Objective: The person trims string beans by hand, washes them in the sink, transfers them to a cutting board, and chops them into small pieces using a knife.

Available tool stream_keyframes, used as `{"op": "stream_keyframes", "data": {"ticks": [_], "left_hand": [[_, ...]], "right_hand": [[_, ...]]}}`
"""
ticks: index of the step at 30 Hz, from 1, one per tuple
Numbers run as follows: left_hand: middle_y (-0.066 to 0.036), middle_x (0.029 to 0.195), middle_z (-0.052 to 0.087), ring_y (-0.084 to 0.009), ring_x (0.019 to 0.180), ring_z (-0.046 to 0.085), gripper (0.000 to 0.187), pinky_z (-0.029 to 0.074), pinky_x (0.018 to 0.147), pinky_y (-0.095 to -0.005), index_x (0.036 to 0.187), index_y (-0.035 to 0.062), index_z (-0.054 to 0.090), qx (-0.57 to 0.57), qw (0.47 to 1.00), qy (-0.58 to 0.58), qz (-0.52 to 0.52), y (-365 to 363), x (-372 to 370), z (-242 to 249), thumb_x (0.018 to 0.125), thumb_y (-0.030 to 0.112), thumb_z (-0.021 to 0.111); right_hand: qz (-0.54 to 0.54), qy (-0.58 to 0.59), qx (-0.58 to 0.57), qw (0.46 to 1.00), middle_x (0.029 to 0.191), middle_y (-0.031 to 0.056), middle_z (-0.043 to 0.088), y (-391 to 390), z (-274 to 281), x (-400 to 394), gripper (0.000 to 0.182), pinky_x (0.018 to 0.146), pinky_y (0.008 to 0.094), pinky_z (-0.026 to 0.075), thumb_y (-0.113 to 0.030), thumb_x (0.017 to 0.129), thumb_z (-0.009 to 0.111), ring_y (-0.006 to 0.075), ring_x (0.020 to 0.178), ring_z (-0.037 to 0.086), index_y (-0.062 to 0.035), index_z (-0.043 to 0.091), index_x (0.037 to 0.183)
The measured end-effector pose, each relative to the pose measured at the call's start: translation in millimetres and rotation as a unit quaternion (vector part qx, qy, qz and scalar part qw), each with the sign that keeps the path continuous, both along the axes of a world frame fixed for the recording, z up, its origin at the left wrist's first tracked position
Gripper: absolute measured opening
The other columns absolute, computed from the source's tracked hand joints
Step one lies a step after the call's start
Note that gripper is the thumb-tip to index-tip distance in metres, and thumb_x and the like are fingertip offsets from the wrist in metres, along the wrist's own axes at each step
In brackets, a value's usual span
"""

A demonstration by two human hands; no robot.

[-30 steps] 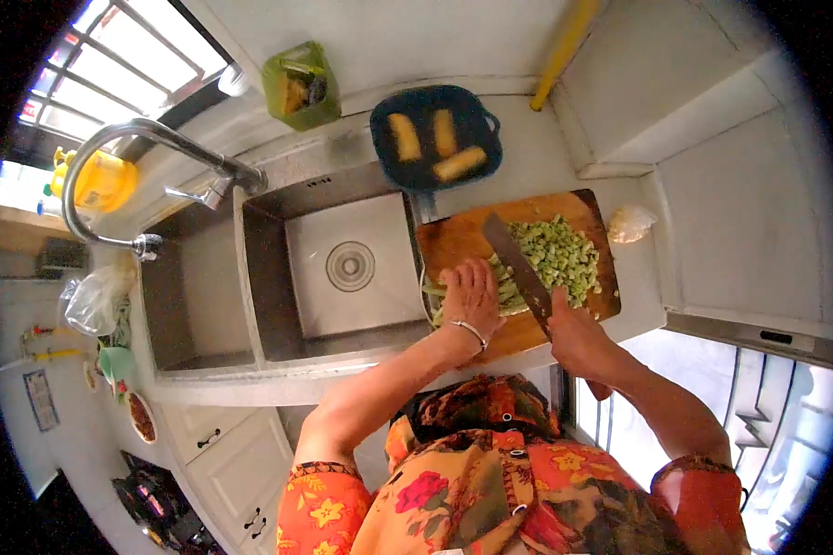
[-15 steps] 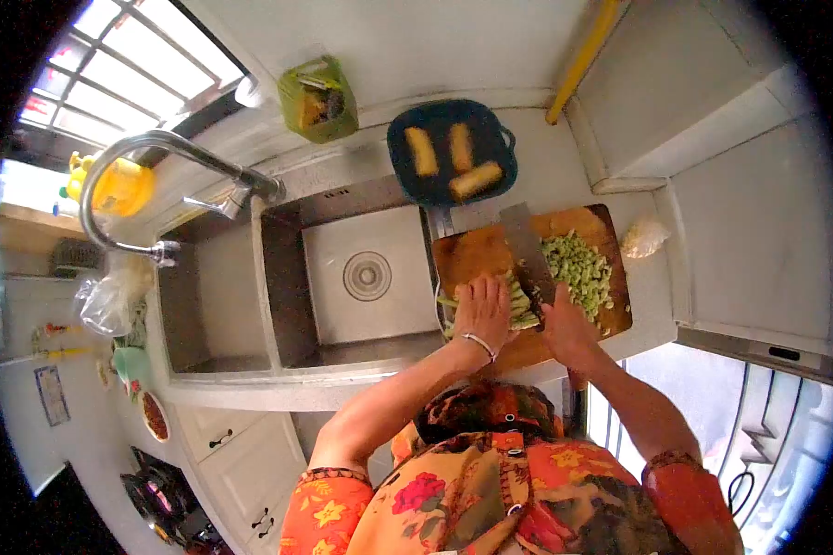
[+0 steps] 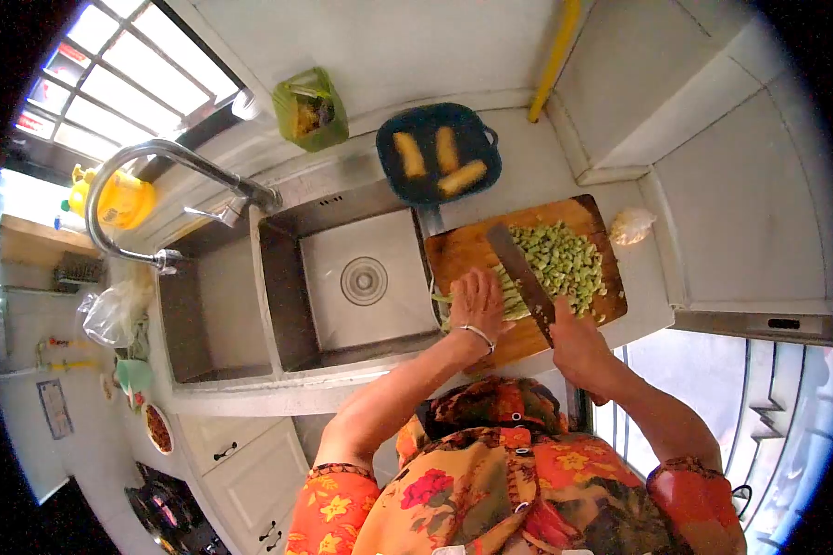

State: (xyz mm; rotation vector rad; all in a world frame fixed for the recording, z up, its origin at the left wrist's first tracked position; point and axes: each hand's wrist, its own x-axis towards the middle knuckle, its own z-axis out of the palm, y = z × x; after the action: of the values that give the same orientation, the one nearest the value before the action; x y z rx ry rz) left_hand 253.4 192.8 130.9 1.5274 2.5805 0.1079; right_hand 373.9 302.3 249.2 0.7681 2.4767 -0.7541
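Taking the middle of the chopping board (image 3: 458,242) as the clock's centre, with twelve at the top of the view, the left hand (image 3: 477,303) lies at eight. Its fingers are drawn together, gripping the green stalks (image 3: 511,298) against the wood, seemingly to stop them rolling or spreading. The right hand (image 3: 578,347), at five, has its fingers closed around the handle of a broad knife (image 3: 524,276), whose blade points toward eleven. The blade lies between the stalks and the chopped pieces (image 3: 569,262), heaped at two, an arrangement that probably keeps cut and uncut apart.

A blue pan (image 3: 421,191) sits just beyond the board at eleven, holding three yellowish lengths (image 3: 462,178), perhaps kept there off the chopping surface. A small pale heap (image 3: 632,227) rests beside the board at two.

The bench (image 3: 539,162) is pale and smooth. Its steel sink (image 3: 329,268) adjoins at nine, close to the board's edge, with a curved tap (image 3: 125,165) farther out. A green bin (image 3: 331,139) stands at ten against the wall; past it, a barred window (image 3: 143,79) lets in bright light. A yellow pipe (image 3: 553,65) runs up the wall at twelve.
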Motion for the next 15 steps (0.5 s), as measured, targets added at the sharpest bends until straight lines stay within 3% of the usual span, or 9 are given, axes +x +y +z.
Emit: {"op": "stream_keyframes", "data": {"ticks": [2,3,5,9,14,15], "left_hand": [[-0.018,0.121,0.043,-0.0316,0.107,0.041,0.088,0.033,0.089,-0.0422,0.126,-0.0034,0.039,-0.033,0.999,0.040,-0.015,1.1,0.7,0.8,0.066,0.055,0.064],[-0.018,0.121,0.043,-0.0316,0.107,0.041,0.088,0.033,0.089,-0.0422,0.126,-0.0034,0.039,-0.034,0.999,0.035,-0.017,2.0,-0.1,4.4,0.066,0.055,0.064],[-0.017,0.123,0.042,-0.0316,0.108,0.041,0.082,0.032,0.089,-0.0423,0.128,-0.0020,0.038,-0.074,0.997,0.020,-0.020,5.6,-3.0,12.3,0.072,0.055,0.058],[-0.019,0.132,0.038,-0.0329,0.115,0.037,0.088,0.030,0.090,-0.0456,0.132,0.0004,0.036,-0.143,0.988,0.035,-0.039,8.8,-0.4,9.2,0.072,0.062,0.052],[-0.021,0.128,0.042,-0.0313,0.111,0.041,0.079,0.034,0.086,-0.0434,0.127,-0.0010,0.042,-0.083,0.995,0.041,-0.029,7.7,-4.6,0.4,0.072,0.054,0.058],[-0.021,0.128,0.042,-0.0313,0.111,0.041,0.079,0.034,0.086,-0.0434,0.127,-0.0010,0.042,-0.086,0.995,0.041,-0.031,7.9,-6.3,4.5,0.072,0.054,0.058]], "right_hand": [[0.030,-0.016,0.015,0.999,0.072,0.0273,0.058,2.0,-7.5,-3.0,0.055,0.066,0.0501,0.046,0.000,0.074,0.052,0.0452,0.071,0.058,0.0093,0.024,0.120],[0.028,-0.020,0.015,0.999,0.072,0.0273,0.058,4.8,-6.1,-5.3,0.055,0.066,0.0501,0.046,0.000,0.074,0.052,0.0452,0.071,0.058,0.0093,0.024,0.120],[-0.003,-0.071,-0.050,0.996,0.070,0.0292,0.055,13.3,-1.5,-12.3,0.027,0.063,0.0534,0.042,-0.009,0.086,0.046,0.0480,0.068,0.055,0.0024,0.029,0.105],[0.031,-0.100,-0.024,0.994,0.070,0.0281,0.055,16.6,-18.0,-23.9,0.028,0.061,0.0522,0.042,-0.009,0.086,0.046,0.0462,0.066,0.056,0.0033,0.028,0.105],[-0.030,-0.023,0.009,0.999,0.071,0.0299,0.055,-3.5,-62.9,-30.4,0.030,0.061,0.0531,0.041,-0.012,0.086,0.047,0.0472,0.071,0.055,0.0027,0.029,0.105],[-0.051,-0.141,0.035,0.988,0.073,0.0303,0.055,-5.7,-50.5,-45.0,0.032,0.062,0.0542,0.040,-0.014,0.088,0.047,0.0488,0.072,0.053,0.0035,0.030,0.108]]}}
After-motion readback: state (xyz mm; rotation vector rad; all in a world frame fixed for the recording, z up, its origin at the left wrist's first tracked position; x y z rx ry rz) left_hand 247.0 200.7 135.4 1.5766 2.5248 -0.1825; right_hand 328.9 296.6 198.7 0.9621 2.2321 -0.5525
